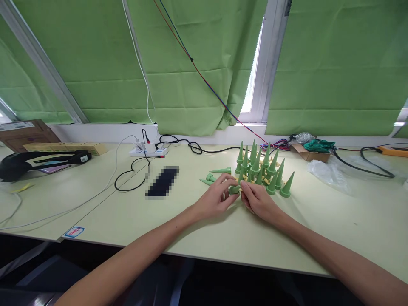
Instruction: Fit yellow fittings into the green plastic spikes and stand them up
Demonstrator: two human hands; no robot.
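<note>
My left hand is closed around a green plastic cone-shaped spike lying on its side, its wide end facing right. At that end the fingers of my right hand are pinched on a small yellowish piece, mostly hidden by the thumb and fingertips. Just behind both hands, several green spikes stand upright on their round bases, points up. Small yellow pieces are scattered among them. Left of the group, a few more spikes lie flat on the table.
On the pale table, a pixelated dark object lies to the left, near a power strip with cables. Farther left are a black strapped item and cardboard boxes. A small open carton and clear plastic bag lie right.
</note>
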